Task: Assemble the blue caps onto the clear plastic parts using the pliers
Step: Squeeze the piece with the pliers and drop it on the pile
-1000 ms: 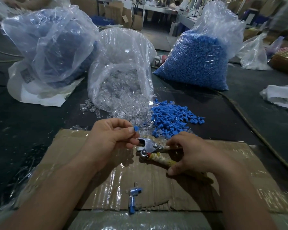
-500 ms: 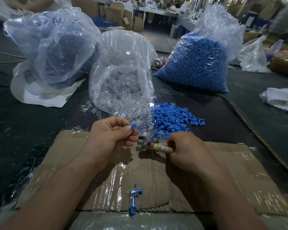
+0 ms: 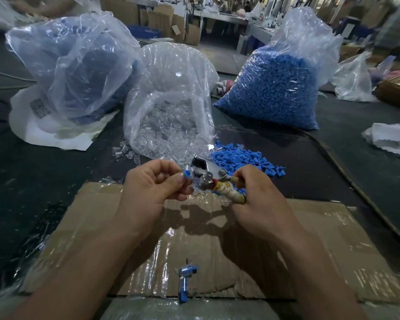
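My left hand pinches a small blue cap on a clear part between thumb and fingertips. My right hand grips the tape-wrapped handles of the metal pliers, whose jaws point up and left, right beside the cap. A loose pile of blue caps lies on the dark table behind my hands. An open bag of clear plastic parts stands behind that, with a few clear parts spilled at its left. Two assembled pieces lie on the taped cardboard sheet near me.
A large bag full of blue caps stands at the back right. Another big plastic bag sits at the back left on white plastic. A cable runs along the right of the table. White bags lie far right.
My right hand has raised the pliers and turned them, so the metal jaws now stand up beside the cap in my left hand. My left hand has stayed nearly in place.
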The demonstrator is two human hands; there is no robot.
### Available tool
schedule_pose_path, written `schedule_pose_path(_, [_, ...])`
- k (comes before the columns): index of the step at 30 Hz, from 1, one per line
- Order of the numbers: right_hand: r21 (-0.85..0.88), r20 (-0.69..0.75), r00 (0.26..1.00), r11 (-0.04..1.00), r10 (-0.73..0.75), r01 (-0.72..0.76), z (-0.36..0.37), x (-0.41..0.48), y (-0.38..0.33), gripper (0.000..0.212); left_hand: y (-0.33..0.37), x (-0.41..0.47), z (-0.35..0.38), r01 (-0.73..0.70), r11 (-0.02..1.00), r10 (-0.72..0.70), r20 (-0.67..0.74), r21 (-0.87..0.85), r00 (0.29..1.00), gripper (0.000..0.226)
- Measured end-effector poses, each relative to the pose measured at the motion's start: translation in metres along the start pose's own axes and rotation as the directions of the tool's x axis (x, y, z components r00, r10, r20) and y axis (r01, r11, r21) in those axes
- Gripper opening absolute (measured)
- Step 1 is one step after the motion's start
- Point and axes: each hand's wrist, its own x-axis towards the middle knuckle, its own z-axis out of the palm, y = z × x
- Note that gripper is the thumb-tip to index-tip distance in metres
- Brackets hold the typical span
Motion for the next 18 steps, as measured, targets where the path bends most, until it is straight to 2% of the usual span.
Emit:
schedule_pose_path(13, [0.001,0.047,0.999,1.000,-0.012,0.012,0.0026,-0.0002,-0.0005,0.029,0.0031,-0.0016,-0.0011,-0.036,0.996,0.035,0.011,0.086,0.999,0.006])
schedule_pose_path(18, [0.009,0.044,0.999,1.000,-0.004,0.004,0.0005,0.0003,-0.0006,0.030,0.0033,-0.0018,-0.0003,-0.039,0.993,0.038,0.015,0.109,0.999,0.014])
